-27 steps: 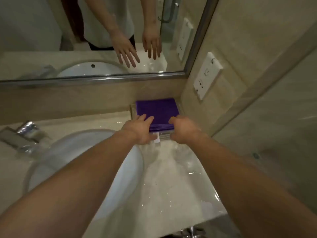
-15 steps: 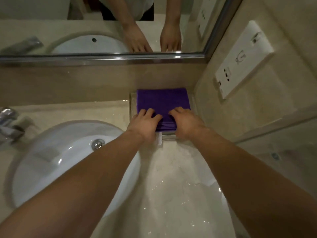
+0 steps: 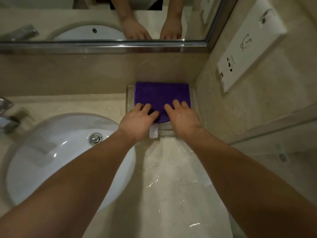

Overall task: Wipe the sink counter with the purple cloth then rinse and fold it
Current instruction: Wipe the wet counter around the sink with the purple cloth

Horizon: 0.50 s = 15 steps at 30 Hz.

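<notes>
Cloth (image 3: 161, 93), folded, in tray (image 3: 130, 97): your left hand (image 3: 137, 122) and right hand (image 3: 183, 119) have slid on, flat, pressing; task looks finished.

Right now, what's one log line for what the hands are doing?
left hand: on purple cloth | right hand: on purple cloth | purple cloth: folded, in clear tray

Both bare forearms stretch out to the far side, side by side. Left hand (image 3: 137, 121) and right hand (image 3: 183, 117) lie palm-down, close together, thumbs turned inward, fingers slightly bent.
</notes>
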Each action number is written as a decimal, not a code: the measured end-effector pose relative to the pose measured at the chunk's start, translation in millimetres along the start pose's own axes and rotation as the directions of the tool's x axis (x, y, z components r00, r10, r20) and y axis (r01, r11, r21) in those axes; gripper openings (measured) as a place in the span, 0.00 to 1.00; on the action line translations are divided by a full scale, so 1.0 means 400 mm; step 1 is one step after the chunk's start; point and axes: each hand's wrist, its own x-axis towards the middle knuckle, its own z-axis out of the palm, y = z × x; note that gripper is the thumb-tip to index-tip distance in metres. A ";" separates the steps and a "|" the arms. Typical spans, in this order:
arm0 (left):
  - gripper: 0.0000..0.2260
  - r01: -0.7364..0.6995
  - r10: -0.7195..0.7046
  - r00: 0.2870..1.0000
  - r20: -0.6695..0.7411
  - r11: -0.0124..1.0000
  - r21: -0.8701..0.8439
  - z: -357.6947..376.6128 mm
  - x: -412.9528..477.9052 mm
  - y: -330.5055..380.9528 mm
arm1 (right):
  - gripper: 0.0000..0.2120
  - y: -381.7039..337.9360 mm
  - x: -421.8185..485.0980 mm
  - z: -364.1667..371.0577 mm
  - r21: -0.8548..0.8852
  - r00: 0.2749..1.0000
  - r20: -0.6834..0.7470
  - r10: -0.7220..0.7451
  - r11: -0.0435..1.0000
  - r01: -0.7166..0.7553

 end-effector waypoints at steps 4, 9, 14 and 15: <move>0.18 0.004 -0.004 1.000 -0.015 1.000 0.018 -0.010 -0.027 0.029 | 0.31 -0.002 -0.040 -0.005 0.050 0.999 0.039 -0.018 0.999 0.016; 0.18 0.008 -0.009 0.999 -0.039 1.000 -0.014 0.004 -0.099 0.075 | 0.25 -0.005 -0.128 0.015 0.033 0.998 -0.027 -0.053 0.998 0.053; 0.21 -0.027 0.022 0.993 -0.115 0.999 -0.044 0.052 -0.201 0.129 | 0.19 -0.008 -0.227 0.061 0.044 0.985 -0.161 -0.059 0.997 0.067; 0.22 -0.043 0.036 0.991 -0.130 0.998 -0.048 0.064 -0.220 0.137 | 0.19 -0.013 -0.249 0.075 0.044 0.981 -0.186 -0.049 0.997 0.058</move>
